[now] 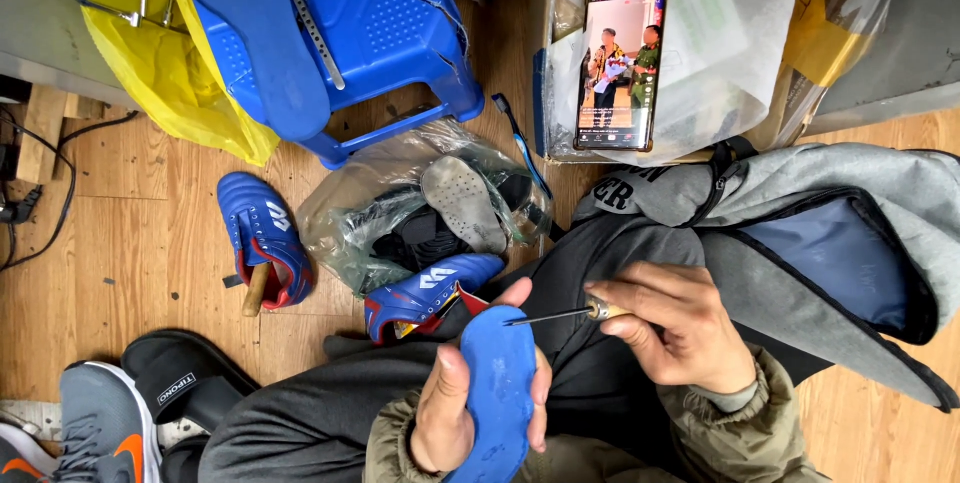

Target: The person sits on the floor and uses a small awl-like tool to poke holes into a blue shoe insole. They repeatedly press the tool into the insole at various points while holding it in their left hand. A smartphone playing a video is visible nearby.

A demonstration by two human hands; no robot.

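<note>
My left hand grips a blue shoe sole-up over my lap; the shoe's toe with white marks pokes out toward the floor. My right hand holds a thin awl by its wooden handle, and the metal tip touches the upper edge of the blue sole. A matching blue shoe lies on the wooden floor to the left with a wooden piece stuck in its opening.
A clear plastic bag of dark shoes lies ahead. A blue plastic stool with a blue insole stands at the back, beside a yellow bag. A phone leans on wrapping. Grey bag right; sandal and sneaker left.
</note>
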